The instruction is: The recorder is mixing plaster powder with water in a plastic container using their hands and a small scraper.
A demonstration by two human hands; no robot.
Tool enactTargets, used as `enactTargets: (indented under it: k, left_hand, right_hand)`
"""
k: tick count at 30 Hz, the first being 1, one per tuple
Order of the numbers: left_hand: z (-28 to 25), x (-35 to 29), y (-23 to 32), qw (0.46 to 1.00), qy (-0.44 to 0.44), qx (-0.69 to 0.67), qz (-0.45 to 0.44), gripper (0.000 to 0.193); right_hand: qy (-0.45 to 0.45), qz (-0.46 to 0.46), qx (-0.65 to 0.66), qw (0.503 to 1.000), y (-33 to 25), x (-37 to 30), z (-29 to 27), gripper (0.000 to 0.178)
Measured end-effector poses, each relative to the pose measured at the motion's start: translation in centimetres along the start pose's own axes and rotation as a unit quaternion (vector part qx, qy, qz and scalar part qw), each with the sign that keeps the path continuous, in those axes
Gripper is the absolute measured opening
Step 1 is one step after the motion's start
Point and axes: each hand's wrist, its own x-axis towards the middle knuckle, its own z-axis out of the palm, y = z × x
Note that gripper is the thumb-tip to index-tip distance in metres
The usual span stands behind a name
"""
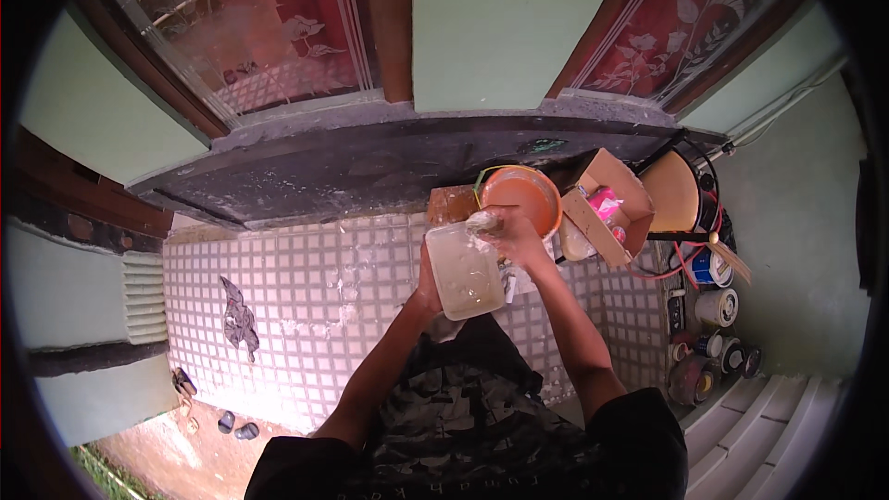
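Pale container, rectangular, mid-view, held above the tiled floor, long sides running roughly 11 to 5 o'clock. Left hand at its 9 o'clock side, grip clamped on that edge, some fingers hidden underneath. Right hand over its 1 o'clock corner, grip closed on a whitish lump; exact kind unclear, too small. From the container: orange bucket near, at 1 o'clock, partly behind the right hand; cardboard box at 2 o'clock, pink packet inside; paint tins well apart at 3 o'clock; crumpled dark cloth on floor toward 9 o'clock; dark slippers at 8 o'clock.
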Motion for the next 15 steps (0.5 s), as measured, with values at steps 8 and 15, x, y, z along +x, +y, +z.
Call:
enactTargets:
  k: [8, 15]
  left_hand:
    - [1.7, -0.5, 0.0, 1.000, -0.002, -0.020, -0.019, 0.073]
    - [0.8, -2.0, 0.4, 0.999, -0.035, -0.002, -0.023, 0.078]
  right_hand:
    - [-0.038, 0.049, -0.132, 0.989, -5.3, -0.2, 2.1, 0.030]
    - [0.005, -0.003, -0.226, 0.974, -1.7, -0.3, 2.6, 0.031]
